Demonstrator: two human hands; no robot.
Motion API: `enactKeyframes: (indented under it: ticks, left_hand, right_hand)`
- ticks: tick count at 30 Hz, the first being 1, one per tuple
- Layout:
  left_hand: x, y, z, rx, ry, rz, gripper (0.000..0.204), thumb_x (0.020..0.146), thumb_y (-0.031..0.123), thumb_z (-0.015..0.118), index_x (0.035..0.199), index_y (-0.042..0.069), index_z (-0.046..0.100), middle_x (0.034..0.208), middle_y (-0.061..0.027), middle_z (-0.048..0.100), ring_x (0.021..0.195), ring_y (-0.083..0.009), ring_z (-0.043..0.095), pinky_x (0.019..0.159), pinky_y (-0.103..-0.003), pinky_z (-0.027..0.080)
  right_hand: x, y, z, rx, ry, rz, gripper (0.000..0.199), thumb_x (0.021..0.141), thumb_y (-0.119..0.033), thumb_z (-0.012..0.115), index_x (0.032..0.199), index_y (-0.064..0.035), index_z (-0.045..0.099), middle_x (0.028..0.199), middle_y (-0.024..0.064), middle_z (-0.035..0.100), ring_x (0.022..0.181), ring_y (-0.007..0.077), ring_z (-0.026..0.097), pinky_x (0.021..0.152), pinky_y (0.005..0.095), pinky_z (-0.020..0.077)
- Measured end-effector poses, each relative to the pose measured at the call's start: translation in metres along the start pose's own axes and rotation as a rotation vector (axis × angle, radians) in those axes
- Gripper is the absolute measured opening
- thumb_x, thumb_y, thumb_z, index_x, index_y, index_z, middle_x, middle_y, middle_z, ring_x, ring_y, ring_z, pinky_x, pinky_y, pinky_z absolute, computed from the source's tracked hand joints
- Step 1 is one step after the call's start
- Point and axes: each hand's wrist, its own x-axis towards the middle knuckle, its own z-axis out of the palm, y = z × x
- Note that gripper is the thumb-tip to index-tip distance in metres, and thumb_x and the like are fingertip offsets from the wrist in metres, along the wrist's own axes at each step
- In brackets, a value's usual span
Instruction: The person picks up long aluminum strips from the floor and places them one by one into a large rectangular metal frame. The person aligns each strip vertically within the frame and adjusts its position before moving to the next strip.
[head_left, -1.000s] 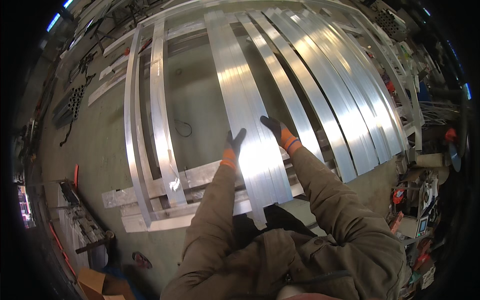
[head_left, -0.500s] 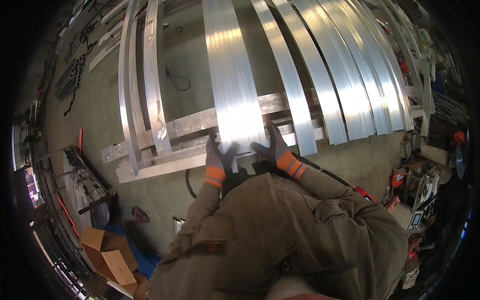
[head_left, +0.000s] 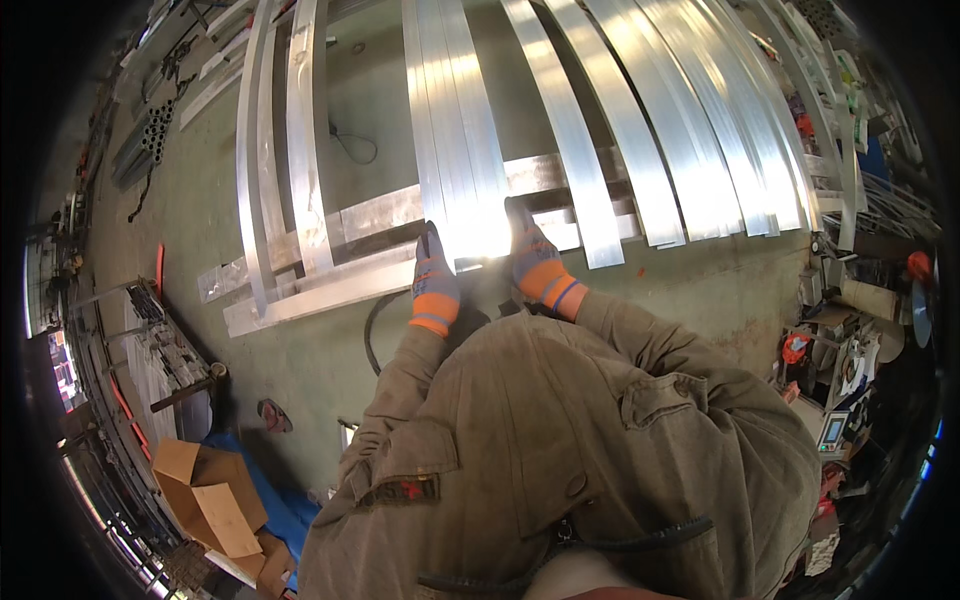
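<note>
Several long aluminium strips lie side by side as one band, running away from me. At their near end my left hand, in a grey glove with an orange cuff, is closed against the left edge. My right hand, gloved the same way, is closed on the opposite edge, so the band sits between both hands. Some fingertips are hidden by the strips or lost in glare. Under the strips run two metal crossbars. Just right of my right hand lies a separate strip.
More wide strips rest on the crossbars to the right, narrower bars to the left. An opened cardboard box stands at lower left beside blue sheeting. A dark cable curves across the floor. Equipment with a small screen is at right.
Both hands have moved forward and closed in on the band's sides, thumbs no longer spread over it. The near end has shifted away from me and the strips look more tightly aligned.
</note>
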Motion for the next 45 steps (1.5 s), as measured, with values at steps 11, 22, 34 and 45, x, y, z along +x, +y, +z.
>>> enactKeyframes:
  ticks: [11, 22, 34, 45]
  left_hand:
    - [0.051, 0.057, -0.003, 0.233, 0.105, -0.074, 0.123, 0.080, 0.070, 0.083, 0.168, 0.000, 0.034, 0.172, -0.0329, 0.033, 0.152, -0.0537, 0.041, 0.123, -0.054, 0.042]
    - [0.046, 0.059, 0.006, 0.308, 0.250, -0.032, 0.080, 0.093, 0.048, 0.078, 0.156, 0.004, 0.055, 0.166, -0.0295, 0.043, 0.152, -0.0516, 0.040, 0.121, -0.059, 0.042]
    - [0.028, 0.088, 0.073, -0.586, -0.392, -0.147, 0.065, 0.100, 0.051, 0.076, 0.135, -0.002, 0.061, 0.108, -0.0142, 0.071, 0.095, -0.0250, 0.064, 0.085, -0.044, 0.054]
    - [0.031, 0.082, 0.066, -1.127, -0.725, -0.349, 0.064, 0.100, 0.044, 0.079, 0.149, 0.006, 0.060, 0.133, -0.0103, 0.068, 0.122, -0.0260, 0.066, 0.100, -0.042, 0.057]
  right_hand:
    - [-0.023, 0.041, 0.002, 0.700, 0.421, 0.170, 0.102, 0.086, -0.041, 0.088, 0.166, 0.0011, 0.039, 0.149, 0.0267, 0.065, 0.133, 0.0401, 0.067, 0.109, 0.0453, 0.0557]
    - [-0.015, 0.060, 0.047, 1.853, 0.086, -0.133, 0.057, 0.108, -0.043, 0.064, 0.146, -0.0019, 0.059, 0.116, 0.0161, 0.073, 0.103, 0.0268, 0.068, 0.090, 0.0378, 0.0591]
    - [-0.008, 0.100, 0.105, 0.492, 0.545, -0.340, 0.033, 0.083, -0.026, 0.081, 0.098, -0.0001, 0.068, 0.080, 0.0117, 0.070, 0.073, 0.0342, 0.068, 0.068, 0.0438, 0.0551]
    - [-0.020, 0.095, 0.096, 0.104, 0.524, -0.553, 0.023, 0.093, -0.037, 0.076, 0.096, -0.0140, 0.077, 0.086, 0.0002, 0.074, 0.080, 0.0243, 0.072, 0.091, 0.0433, 0.0562]
